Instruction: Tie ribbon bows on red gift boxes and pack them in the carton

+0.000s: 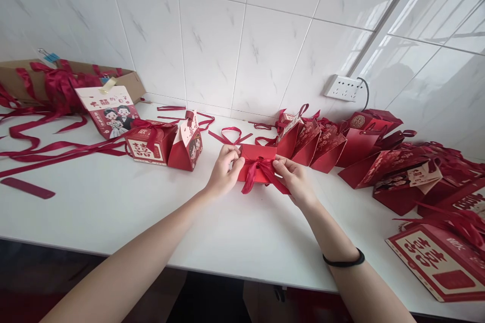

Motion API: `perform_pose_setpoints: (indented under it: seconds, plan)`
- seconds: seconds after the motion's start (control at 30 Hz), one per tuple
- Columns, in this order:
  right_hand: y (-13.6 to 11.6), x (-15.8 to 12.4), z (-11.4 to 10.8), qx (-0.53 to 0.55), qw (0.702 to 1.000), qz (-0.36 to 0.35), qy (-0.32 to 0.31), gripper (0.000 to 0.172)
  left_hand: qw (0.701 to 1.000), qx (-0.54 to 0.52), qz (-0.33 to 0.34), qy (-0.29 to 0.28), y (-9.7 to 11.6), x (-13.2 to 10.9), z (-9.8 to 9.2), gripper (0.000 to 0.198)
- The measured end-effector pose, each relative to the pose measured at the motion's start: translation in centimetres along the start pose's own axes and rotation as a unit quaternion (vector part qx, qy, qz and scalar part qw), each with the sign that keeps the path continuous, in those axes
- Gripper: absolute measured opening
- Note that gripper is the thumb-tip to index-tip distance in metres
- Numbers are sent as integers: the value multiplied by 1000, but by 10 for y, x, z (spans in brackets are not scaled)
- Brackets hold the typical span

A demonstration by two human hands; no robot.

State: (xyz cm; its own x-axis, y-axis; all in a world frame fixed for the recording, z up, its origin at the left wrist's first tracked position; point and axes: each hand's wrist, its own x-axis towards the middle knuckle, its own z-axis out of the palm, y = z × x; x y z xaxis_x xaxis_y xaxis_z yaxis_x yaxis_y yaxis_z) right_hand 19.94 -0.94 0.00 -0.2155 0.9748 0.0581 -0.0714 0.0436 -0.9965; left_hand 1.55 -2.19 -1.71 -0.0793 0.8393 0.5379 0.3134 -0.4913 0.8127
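A small red gift box (pixel 258 152) with a dark red ribbon (pixel 260 164) tied in a bow across its front is between my two hands, over the white table. My left hand (pixel 224 171) pinches the left end of the box, thumb to the front. On the other side my right hand (pixel 294 177) has its thumb and fingers closed on the bow's right loop, close against the box. The underside of the box and some fingertips are hidden.
Left of my hands stand two red gift boxes (pixel 186 144) and a printed bag (pixel 113 111). A cardboard box (pixel 129 82) spills ribbons at the far left. Several red boxes (pixel 329 149) crowd the right side, below a wall socket strip (pixel 343 88). Loose ribbon (pixel 231 136) lies behind.
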Motion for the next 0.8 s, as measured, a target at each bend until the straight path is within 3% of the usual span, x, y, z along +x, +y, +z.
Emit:
perform_pose_setpoints:
  seconds: [0.27, 0.4, 0.57, 0.7, 0.8]
  plan:
    - [-1, 1, -1, -10, 1000, 12, 7, 44, 1000, -14, -19, 13, 1, -1, 2, 28]
    - [3, 1, -8, -49, 997, -57, 4, 47, 1000, -11, 11, 19, -1, -1, 0, 28]
    - [11, 1, -12, -195, 966, -157, -56, 95, 999, -21, 20, 21, 0, -1, 0, 29]
    - [14, 2, -14, -277, 934, -200, -103, 108, 999, -38, 10, 18, 0, -2, -1, 32]
    - [14, 2, -13, -281, 935, -180, -123, 108, 997, -76, -1, 5, -5, -2, -2, 23]
